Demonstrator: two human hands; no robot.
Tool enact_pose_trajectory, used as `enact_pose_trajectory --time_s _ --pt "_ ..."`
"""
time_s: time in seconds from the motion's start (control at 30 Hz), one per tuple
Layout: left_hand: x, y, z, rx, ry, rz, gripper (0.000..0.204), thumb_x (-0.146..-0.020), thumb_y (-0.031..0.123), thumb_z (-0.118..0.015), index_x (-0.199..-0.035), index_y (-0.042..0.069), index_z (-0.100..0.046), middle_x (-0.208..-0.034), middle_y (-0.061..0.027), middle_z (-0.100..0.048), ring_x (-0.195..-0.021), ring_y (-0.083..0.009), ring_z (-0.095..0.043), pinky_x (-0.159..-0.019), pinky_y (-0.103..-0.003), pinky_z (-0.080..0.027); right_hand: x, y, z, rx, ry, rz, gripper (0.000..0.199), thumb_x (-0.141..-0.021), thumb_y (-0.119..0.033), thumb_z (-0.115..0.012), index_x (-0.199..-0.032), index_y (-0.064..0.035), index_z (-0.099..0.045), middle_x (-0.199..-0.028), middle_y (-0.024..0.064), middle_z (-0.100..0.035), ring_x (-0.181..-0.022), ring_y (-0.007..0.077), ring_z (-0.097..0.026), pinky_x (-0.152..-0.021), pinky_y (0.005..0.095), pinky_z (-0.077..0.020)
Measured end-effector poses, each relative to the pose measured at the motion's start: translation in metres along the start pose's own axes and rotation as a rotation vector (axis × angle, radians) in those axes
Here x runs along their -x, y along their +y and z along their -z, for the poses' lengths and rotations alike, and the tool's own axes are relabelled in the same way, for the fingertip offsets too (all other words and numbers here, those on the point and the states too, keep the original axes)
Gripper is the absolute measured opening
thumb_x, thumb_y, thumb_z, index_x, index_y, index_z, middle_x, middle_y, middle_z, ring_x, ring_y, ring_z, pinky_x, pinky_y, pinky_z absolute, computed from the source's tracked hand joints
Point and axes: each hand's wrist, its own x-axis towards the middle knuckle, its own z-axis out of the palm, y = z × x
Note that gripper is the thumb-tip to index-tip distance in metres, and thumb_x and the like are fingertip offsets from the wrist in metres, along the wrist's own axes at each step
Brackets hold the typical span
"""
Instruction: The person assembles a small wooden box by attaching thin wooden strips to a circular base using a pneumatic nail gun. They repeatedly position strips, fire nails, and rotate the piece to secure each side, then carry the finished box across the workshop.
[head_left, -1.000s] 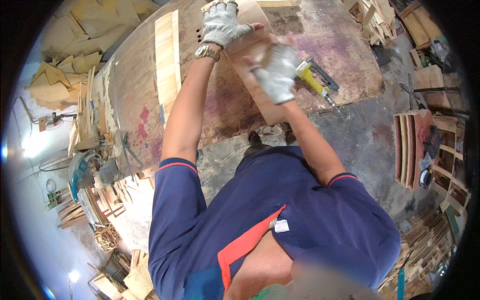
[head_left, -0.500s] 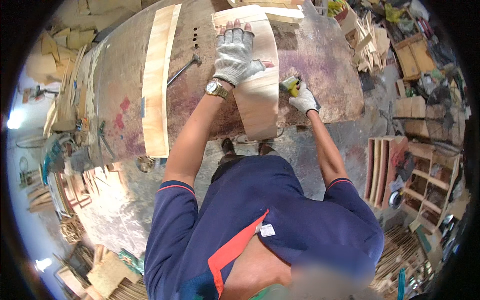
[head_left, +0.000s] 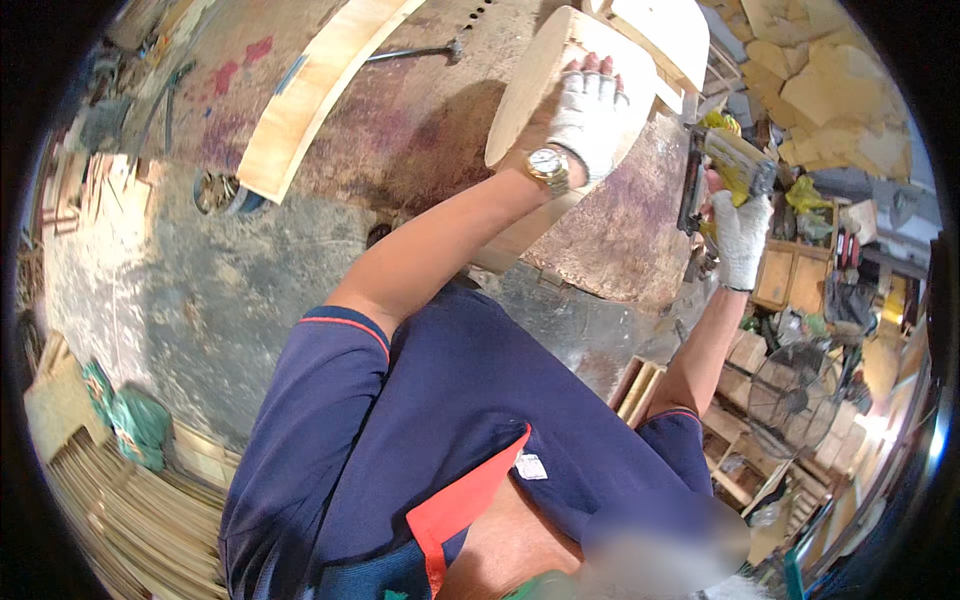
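My left hand [head_left: 588, 120], in a fingerless pale work glove, presses flat with fingers stretched out on a light wooden board [head_left: 530, 95] with a rounded end. Part of the board lies under the palm, and its near end [head_left: 515, 245] shows past my forearm. My right hand [head_left: 740, 235], gloved too, is wrapped round a yellow-green and black nail gun [head_left: 735, 165]. It is raised at the table's right edge, apart from the board. Behind the board sits a curved wooden piece [head_left: 665, 35]. A long curved plywood strip [head_left: 305, 110] lies to the left.
A hammer [head_left: 425, 50] rests on the stained worktable [head_left: 410, 130] beside the strip. At the right are a standing fan [head_left: 795, 400], wooden crates and scattered scrap. Stacked wood strips [head_left: 140, 500] and a green bag [head_left: 140, 425] lie at the lower left.
My right hand has lifted the nail gun off the table, up and to the right. The view has turned. My left hand still presses flat on wood.
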Motion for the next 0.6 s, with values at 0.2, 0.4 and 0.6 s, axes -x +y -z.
enact_pose_trajectory --time_s 0.2,0.4,0.6 --pt "-0.002 0.015 -0.018 0.051 0.181 0.079 0.055 -0.1 0.025 -0.048 -0.145 -0.007 -0.052 -0.156 -0.0375 -0.042 -0.149 -0.0555 -0.034 -0.121 -0.073 -0.016 -0.019 -0.026 0.007 0.081 -0.137 0.042 0.03 -0.096 -0.018 -0.077 -0.116 0.0042 -0.07 -0.098 0.0071 -0.076 -0.053 0.0075 -0.053 -0.049 0.0254 -0.0424" --pt "-0.004 0.009 -0.02 0.166 0.262 0.048 0.054 -0.1 0.025 -0.048 -0.141 -0.009 -0.053 -0.153 -0.0395 -0.044 -0.147 -0.055 -0.038 -0.12 -0.072 -0.021 -0.025 -0.034 -0.003 0.061 -0.172 0.099 0.024 -0.094 -0.008 -0.074 -0.114 0.005 -0.069 -0.087 0.0057 -0.074 -0.053 0.0069 -0.055 -0.048 0.0252 -0.0443" --pt "-0.005 0.0 -0.007 0.165 0.175 0.021 0.058 -0.1 0.025 -0.047 -0.148 -0.009 -0.046 -0.156 -0.0382 -0.04 -0.149 -0.0539 -0.034 -0.122 -0.071 -0.017 -0.03 -0.031 -0.011 -0.044 -0.173 0.039 0.028 -0.095 -0.012 -0.074 -0.119 0.0027 -0.068 -0.096 0.0068 -0.077 -0.052 0.0058 -0.052 -0.047 0.0237 -0.0433"
